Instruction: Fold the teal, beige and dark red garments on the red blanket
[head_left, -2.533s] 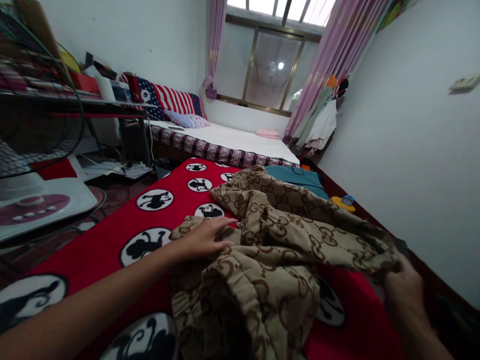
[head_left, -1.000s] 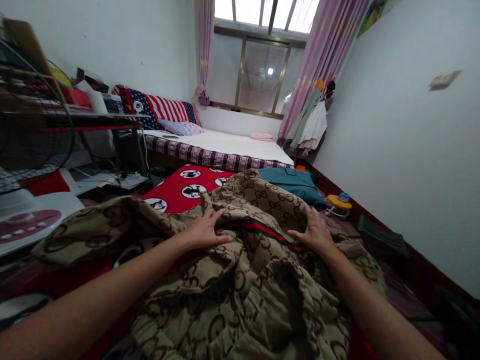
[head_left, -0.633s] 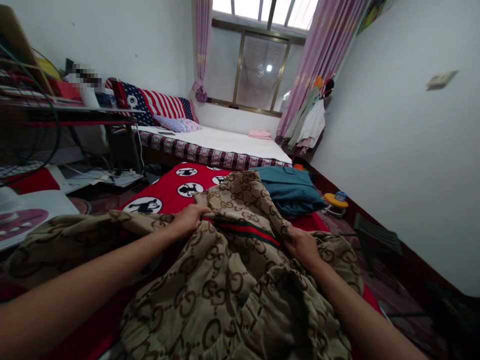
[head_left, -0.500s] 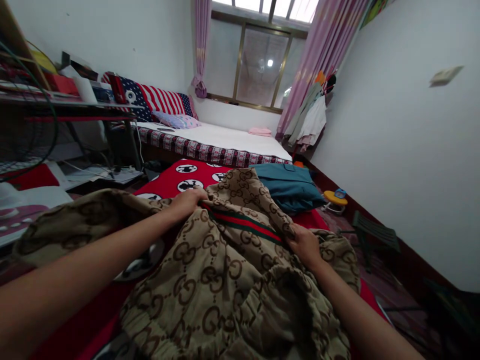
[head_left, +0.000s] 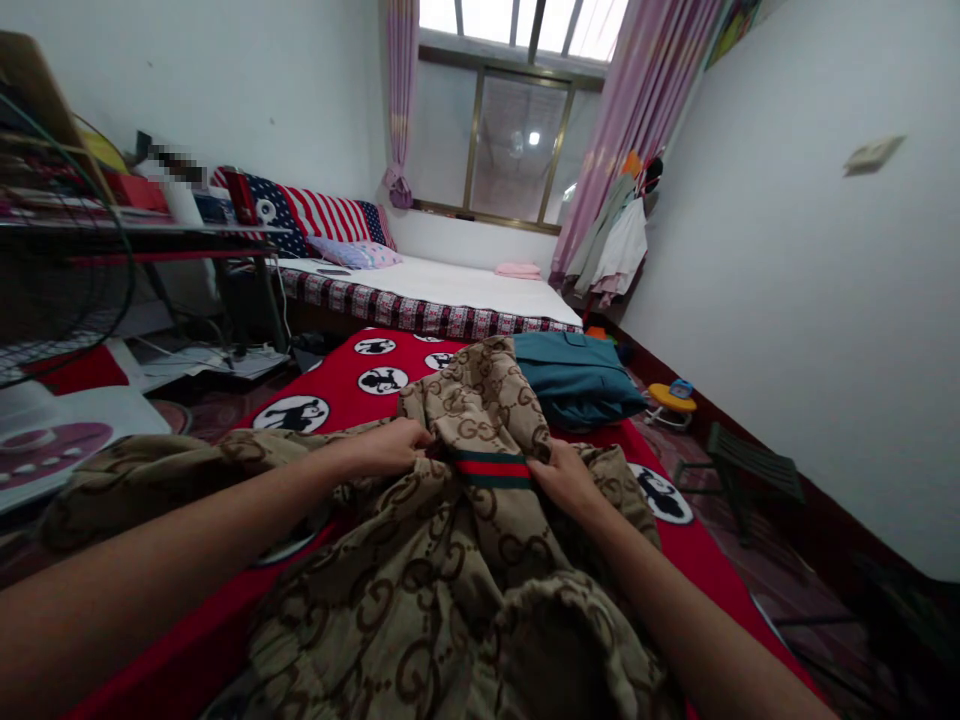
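The tan patterned garment (head_left: 405,580) lies on the red cover (head_left: 334,378), its long axis running away from the wearer, narrower end pointing toward the white bed (head_left: 457,275), gathered opening (head_left: 555,645) facing back, its inside too dark to make out. One part stretches out leftward. The left hand (head_left: 397,445) and right hand (head_left: 564,478) are each clamped on its cloth, either side of a crosswise green-red stripe (head_left: 491,468). Teal folded cloth (head_left: 581,380) sits just beside the narrower end.

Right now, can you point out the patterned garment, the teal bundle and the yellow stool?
Patterned garment (head_left: 476,530): head view, bunched middle.
Teal bundle (head_left: 579,380): head view, upper surface.
Yellow stool (head_left: 666,401): head view, seat.
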